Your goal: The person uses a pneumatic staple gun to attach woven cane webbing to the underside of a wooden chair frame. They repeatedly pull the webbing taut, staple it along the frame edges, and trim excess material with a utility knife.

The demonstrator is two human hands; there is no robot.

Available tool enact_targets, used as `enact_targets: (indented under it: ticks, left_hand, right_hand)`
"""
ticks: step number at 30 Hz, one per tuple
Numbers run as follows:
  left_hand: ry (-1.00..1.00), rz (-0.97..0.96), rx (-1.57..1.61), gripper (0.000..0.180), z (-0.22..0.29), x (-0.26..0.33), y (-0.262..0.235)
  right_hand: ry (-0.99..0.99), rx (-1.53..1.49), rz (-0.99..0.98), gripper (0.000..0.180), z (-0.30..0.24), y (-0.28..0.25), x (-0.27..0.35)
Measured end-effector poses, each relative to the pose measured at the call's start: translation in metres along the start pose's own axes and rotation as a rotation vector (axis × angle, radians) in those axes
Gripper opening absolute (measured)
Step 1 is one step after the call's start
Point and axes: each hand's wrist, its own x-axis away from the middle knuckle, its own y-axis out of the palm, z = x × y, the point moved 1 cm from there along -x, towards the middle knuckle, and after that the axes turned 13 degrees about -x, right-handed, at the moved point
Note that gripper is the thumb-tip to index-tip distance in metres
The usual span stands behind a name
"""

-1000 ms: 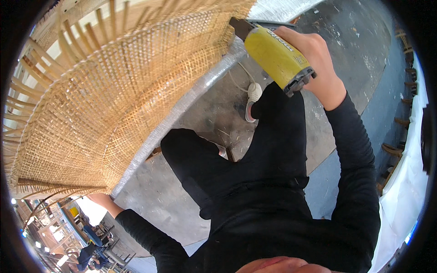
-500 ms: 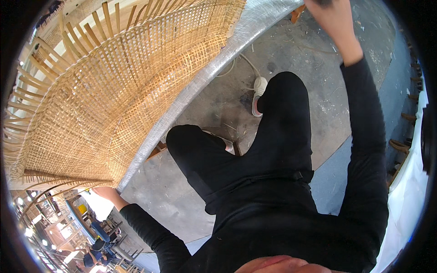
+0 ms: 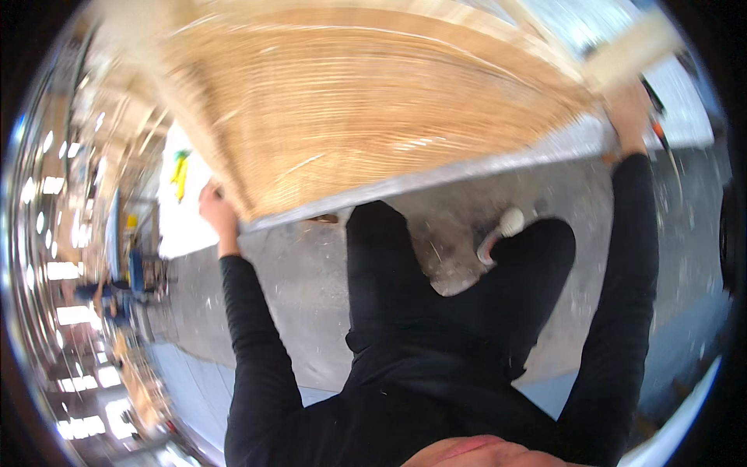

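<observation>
A large woven cane panel (image 3: 373, 117) with a pale wooden frame fills the upper part of the blurred view. It lies over a grey metal-edged table (image 3: 498, 167). My left hand (image 3: 214, 208) grips the panel's lower left edge. My right hand (image 3: 626, 109) is raised to the panel's right end, closed on it just under a wooden frame bar (image 3: 634, 47). Both arms are in black sleeves. My black-trousered legs (image 3: 459, 288) and one white shoe (image 3: 502, 229) show below the table edge.
A dark tool with an orange part (image 3: 661, 132) lies on the table just right of my right hand. Grey concrete floor (image 3: 303, 303) is underfoot. Workshop stands and lights (image 3: 93, 296) crowd the far left. A white sheet (image 3: 677, 436) lies at the lower right.
One second ago my right hand held a yellow cylindrical tool; that tool is out of sight now and the hand is on the panel's right end. The view has swung, and the panel now spans the top.
</observation>
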Motion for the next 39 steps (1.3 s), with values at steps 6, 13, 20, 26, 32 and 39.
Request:
enact_targets:
  ticks: [6, 13, 20, 26, 32, 39]
  left_hand:
    - [-0.124, 0.021, -0.161, 0.023, 0.053, -0.003, -0.048]
    - [-0.281, -0.075, 0.704, 0.036, 0.091, 0.052, -0.072]
    - [-0.274, -0.098, 1.022, 0.049, 0.098, 0.071, -0.091]
    - [-0.286, -0.189, 0.97, 0.05, 0.105, 0.06, -0.095]
    - [-0.128, -0.17, 0.827, 0.05, 0.111, 0.033, -0.105]
    - [-0.162, -0.298, 1.152, 0.058, 0.127, 0.016, -0.094]
  right_hand:
    - [0.133, 0.077, -0.058, 0.041, 0.026, 0.031, 0.02]
    - [0.263, 0.264, -0.281, 0.065, 0.034, 0.043, 0.029]
    - [0.257, 0.365, -0.439, 0.062, 0.009, 0.022, 0.03]
    - [0.083, 0.406, -0.493, 0.049, -0.011, -0.007, 0.035]
    - [0.398, -0.067, -0.256, 0.05, -0.048, -0.029, 0.041]
    - [0.552, -0.236, -0.133, 0.047, -0.068, -0.043, 0.04]
